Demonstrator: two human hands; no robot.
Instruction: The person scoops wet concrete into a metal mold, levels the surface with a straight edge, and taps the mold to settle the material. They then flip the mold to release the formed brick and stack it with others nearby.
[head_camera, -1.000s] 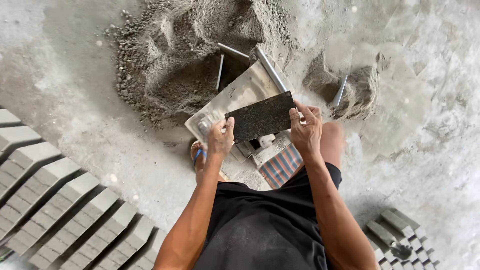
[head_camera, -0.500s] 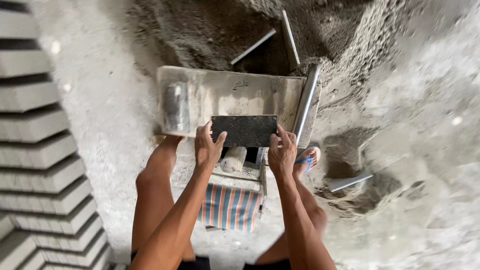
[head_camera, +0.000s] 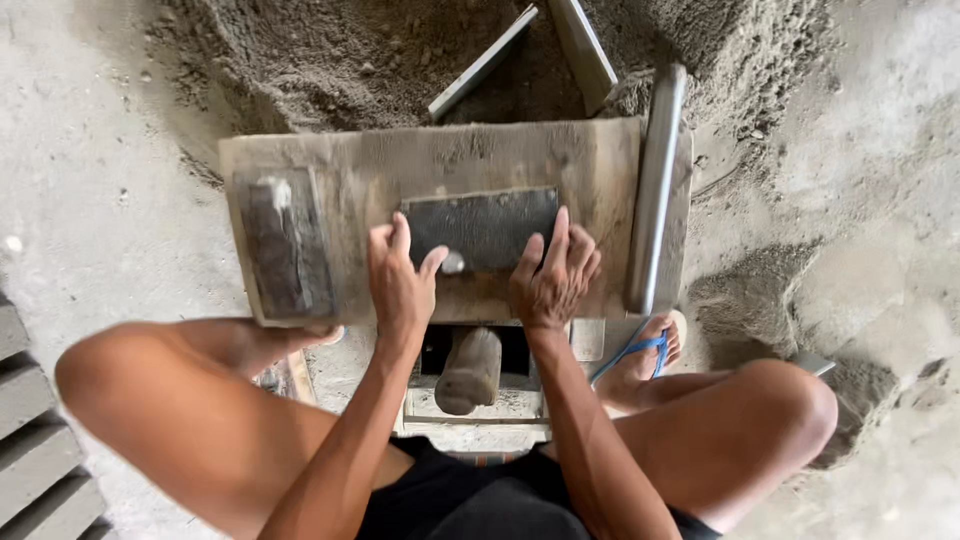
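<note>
A sand heap (head_camera: 330, 60) lies behind the worn work board (head_camera: 350, 165), where a dark rectangular plate (head_camera: 485, 225) lies flat at centre. Left hand (head_camera: 400, 285) and right hand (head_camera: 552, 285) press open-fingered on the plate's near edge, clasping nothing; even pressure from both should keep it square to the board.

A flat plate (head_camera: 482, 226) lies on the middle of a board (head_camera: 350, 160). The left hand (head_camera: 400, 283) rests on its left near corner, the right hand (head_camera: 553, 280) on its right near corner. A block (head_camera: 285, 245) sits at the board's left end, a pipe (head_camera: 655, 180) along its right edge. A sand heap (head_camera: 330, 55) lies behind, bricks (head_camera: 35, 440) far left.
</note>
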